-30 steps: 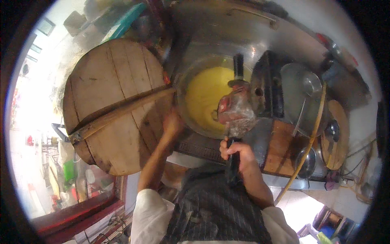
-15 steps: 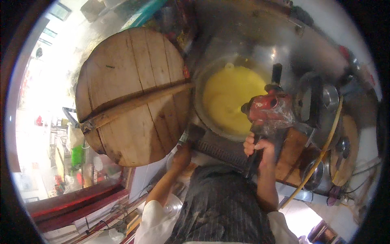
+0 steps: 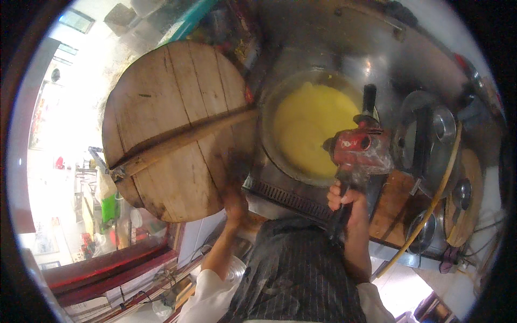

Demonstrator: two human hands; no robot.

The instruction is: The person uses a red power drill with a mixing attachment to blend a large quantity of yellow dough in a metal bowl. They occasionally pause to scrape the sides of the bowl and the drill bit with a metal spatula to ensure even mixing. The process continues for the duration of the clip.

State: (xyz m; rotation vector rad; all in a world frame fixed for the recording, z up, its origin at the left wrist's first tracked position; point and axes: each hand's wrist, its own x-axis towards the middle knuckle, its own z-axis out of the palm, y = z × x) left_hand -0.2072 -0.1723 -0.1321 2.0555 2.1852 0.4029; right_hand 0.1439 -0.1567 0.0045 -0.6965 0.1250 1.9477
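My right hand (image 3: 350, 200) is wrapped round the black handle of a red power drill (image 3: 360, 149). The drill's nose points left over a large round metal pot (image 3: 272, 148) holding a smooth yellow mixture (image 3: 309, 126). No whisk or paddle shows plainly at the nose. At the lower right edge of a big round wooden lid (image 3: 172, 97), my left hand (image 3: 235, 204) is dark and blurred. Its fingers cannot be made out, nor whether they touch the lid. A wooden bar crosses the lid.
A slotted metal grate (image 3: 288, 200) runs along the counter before the pot. To the right are a wooden board (image 3: 392, 207), metal bowls (image 3: 423, 231), a large dark pan (image 3: 417, 137) and a yellow hose (image 3: 433, 202). A red-framed window (image 3: 107, 272) lies at left.
My left hand has moved left and away from the pot's front, toward the lid's edge. The drill stays in my right hand, hardly shifted. The swirl in the yellow mixture looks flatter.
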